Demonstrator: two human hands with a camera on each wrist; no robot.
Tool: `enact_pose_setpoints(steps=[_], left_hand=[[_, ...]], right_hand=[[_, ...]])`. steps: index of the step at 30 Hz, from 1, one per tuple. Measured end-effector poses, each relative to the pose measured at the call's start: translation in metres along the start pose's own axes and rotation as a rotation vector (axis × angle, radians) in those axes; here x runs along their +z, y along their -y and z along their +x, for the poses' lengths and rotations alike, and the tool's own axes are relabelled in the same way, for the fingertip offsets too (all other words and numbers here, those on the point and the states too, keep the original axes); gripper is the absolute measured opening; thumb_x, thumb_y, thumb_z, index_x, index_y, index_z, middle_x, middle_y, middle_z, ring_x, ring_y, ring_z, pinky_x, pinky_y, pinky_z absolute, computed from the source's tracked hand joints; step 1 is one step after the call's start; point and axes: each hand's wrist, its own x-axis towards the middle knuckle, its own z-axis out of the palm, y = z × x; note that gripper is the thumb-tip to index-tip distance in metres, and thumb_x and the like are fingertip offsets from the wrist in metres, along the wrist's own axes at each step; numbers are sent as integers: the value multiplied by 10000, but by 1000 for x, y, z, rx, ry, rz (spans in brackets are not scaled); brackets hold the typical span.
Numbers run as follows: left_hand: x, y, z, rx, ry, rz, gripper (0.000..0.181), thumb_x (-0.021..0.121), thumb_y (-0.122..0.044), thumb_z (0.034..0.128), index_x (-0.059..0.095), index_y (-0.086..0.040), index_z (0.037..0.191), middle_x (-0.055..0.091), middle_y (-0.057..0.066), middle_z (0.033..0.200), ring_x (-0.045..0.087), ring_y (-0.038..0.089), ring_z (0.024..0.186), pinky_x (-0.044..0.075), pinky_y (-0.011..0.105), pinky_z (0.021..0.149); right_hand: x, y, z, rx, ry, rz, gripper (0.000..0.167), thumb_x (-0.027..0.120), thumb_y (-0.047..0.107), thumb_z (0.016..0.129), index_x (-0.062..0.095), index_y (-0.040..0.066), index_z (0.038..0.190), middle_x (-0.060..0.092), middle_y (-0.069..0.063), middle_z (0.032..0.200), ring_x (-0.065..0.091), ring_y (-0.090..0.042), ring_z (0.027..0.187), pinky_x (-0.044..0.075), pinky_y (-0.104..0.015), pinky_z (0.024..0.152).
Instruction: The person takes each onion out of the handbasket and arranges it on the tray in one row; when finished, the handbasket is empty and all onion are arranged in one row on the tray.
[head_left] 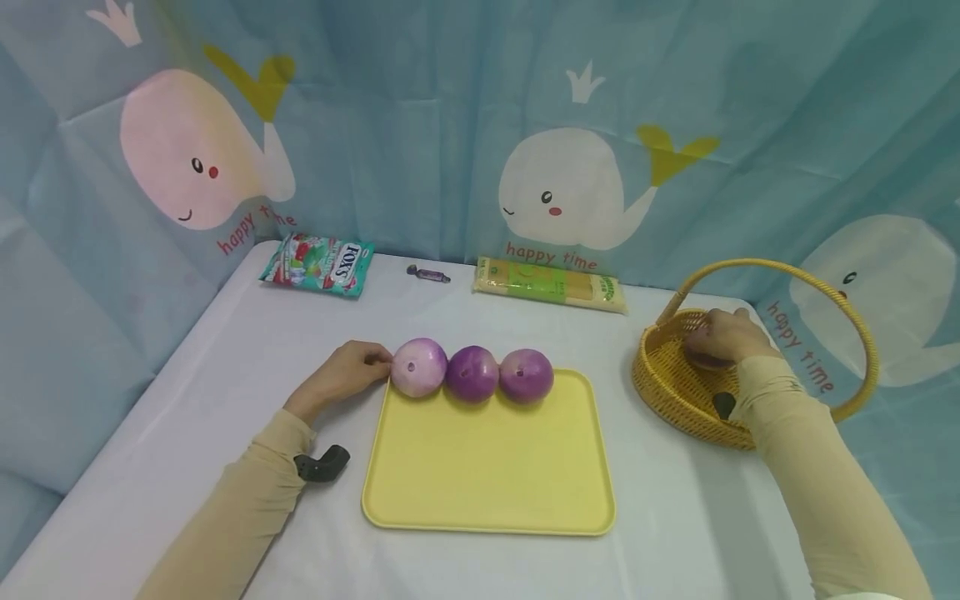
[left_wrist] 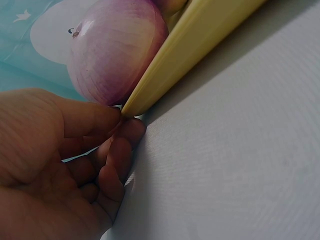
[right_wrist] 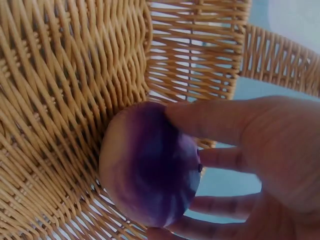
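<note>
Three red onions stand in a row along the far edge of a yellow tray (head_left: 491, 475): a pale one (head_left: 417, 379), a darker one (head_left: 472, 385) and a third (head_left: 527, 387). My left hand (head_left: 347, 373) pinches the tray's far left corner, thumb above and fingers below, beside the pale onion (left_wrist: 117, 52). Over on the right, my right hand (head_left: 731, 335) is inside a wicker basket (head_left: 667, 404). It grips another red onion (right_wrist: 150, 165), thumb on one side and fingers on the other. That onion sits against the woven wall (right_wrist: 50, 115).
At the back lie a green FOX'S candy bag (head_left: 318, 265), a small wrapped candy (head_left: 429, 274) and a long yellow-green packet (head_left: 551, 284). The basket's tall handle (head_left: 806, 279) arches over my right forearm. A blue curtain (head_left: 420, 125) hangs behind the white table (head_left: 300, 533).
</note>
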Motion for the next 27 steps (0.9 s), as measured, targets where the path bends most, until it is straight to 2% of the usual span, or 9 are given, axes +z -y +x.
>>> enact_pose_setpoints(steps=[4, 7, 9, 11, 15, 20, 23, 27], left_hand=[[0, -1, 0, 2, -1, 3, 240, 568, -161, 931, 698, -13, 1069, 689, 152, 1016, 580, 265, 964, 470, 487, 938], [0, -2, 0, -4, 10, 0, 246, 567, -164, 932, 694, -10, 1076, 688, 154, 1020, 583, 264, 964, 472, 485, 937], [0, -3, 0, -10, 16, -1, 247, 568, -167, 935, 693, -12, 1082, 688, 154, 1025, 585, 263, 968, 474, 481, 937], [-1, -4, 1, -16, 22, -5, 249, 569, -167, 936, 690, -12, 1088, 687, 155, 1031, 586, 263, 972, 475, 479, 939], [-3, -6, 2, -23, 21, -2, 252, 566, -166, 937, 688, -12, 1095, 686, 159, 1040, 588, 271, 985, 473, 486, 951], [-5, -5, 1, -27, 14, 5, 256, 558, -170, 940, 686, -14, 1097, 689, 162, 1049, 592, 282, 1005, 466, 499, 972], [-3, -4, 1, -26, 14, 0, 259, 558, -170, 938, 685, -10, 1098, 688, 167, 1054, 591, 290, 1012, 462, 506, 978], [0, -2, 0, -30, 15, -5, 257, 560, -178, 940, 687, -15, 1093, 688, 161, 1048, 588, 284, 1007, 462, 502, 976]], right_hand=[[1, 1, -4, -2, -65, -8, 428, 541, 319, 854, 549, -37, 1091, 414, -261, 1028, 429, -373, 884, 428, -461, 685], [2, 4, -15, -43, -158, 38, 429, 589, 343, 866, 556, -46, 1044, 488, -263, 1016, 463, -383, 916, 438, -486, 722], [1, 8, -27, -85, -219, 79, 495, 612, 353, 882, 549, -92, 1090, 540, -307, 1047, 503, -427, 961, 455, -536, 775], [1, 13, -41, -126, -275, 99, 608, 650, 370, 890, 514, -132, 1204, 557, -353, 1117, 524, -477, 1016, 447, -594, 844], [2, 34, -70, -179, -366, 115, 613, 666, 318, 890, 488, -96, 1307, 527, -368, 1218, 494, -509, 1099, 418, -645, 907], [16, 75, -86, -349, -456, 127, 562, 751, 250, 833, 550, -10, 1289, 541, -281, 1255, 496, -460, 1148, 417, -627, 936], [33, 99, -84, -475, -482, 130, 569, 790, 246, 801, 573, 24, 1278, 565, -224, 1238, 534, -413, 1135, 435, -588, 948], [58, 121, -77, -592, -476, 118, 576, 812, 241, 781, 585, 48, 1274, 572, -193, 1236, 558, -373, 1121, 466, -544, 947]])
